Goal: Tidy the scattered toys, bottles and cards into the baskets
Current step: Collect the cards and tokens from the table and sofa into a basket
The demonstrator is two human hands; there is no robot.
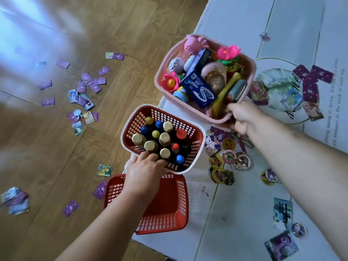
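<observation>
My left hand [143,173] grips the near rim of a red basket [195,147] that holds several upright bottles [164,138] with gold, blue and red caps. My right hand [243,116] grips the near rim of a pink basket [252,72] full of toys, among them pink flower toys [228,52] and blue boxes [199,89]. Both baskets sit at the edge of a pale mat [244,213]. A second red basket [165,210] lies below my left hand with nothing inside. Purple cards [90,81] are scattered over the wooden floor.
Round discs [235,159] and picture cards [282,213] lie on the mat near my right forearm. More purple cards [310,76] sit on the mat at the right. Loose cards [16,202] also lie at the floor's left edge.
</observation>
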